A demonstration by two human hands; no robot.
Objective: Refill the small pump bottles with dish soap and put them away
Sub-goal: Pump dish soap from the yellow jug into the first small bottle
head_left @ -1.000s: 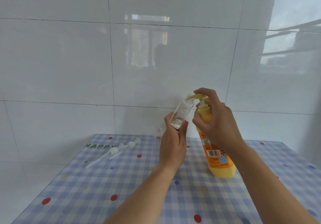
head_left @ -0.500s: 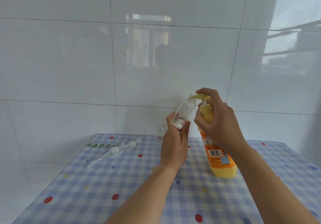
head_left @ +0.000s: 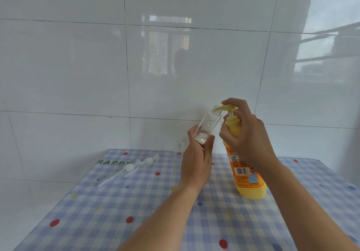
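My left hand (head_left: 196, 163) grips a small clear bottle (head_left: 208, 127) by its base and tilts its open neck up to the right. The yellow spout of the orange dish soap bottle (head_left: 245, 176) reaches into that neck. My right hand (head_left: 245, 133) wraps the yellow pump collar, with a finger on the pump head. A little clear liquid lies at the bottom of the small bottle. A second small clear bottle (head_left: 178, 147) stands uncapped behind my left hand. Two clear pump tops (head_left: 134, 168) with long tubes lie on the table at the left.
The table (head_left: 97, 211) has a blue checked cloth with coloured dots and the word HAPPY. It stands against a glossy white tiled wall (head_left: 78, 75). The table's left edge drops off next to the wall.
The pump head has risen a little under my right hand. The small bottle and both hands have stayed almost where they were.
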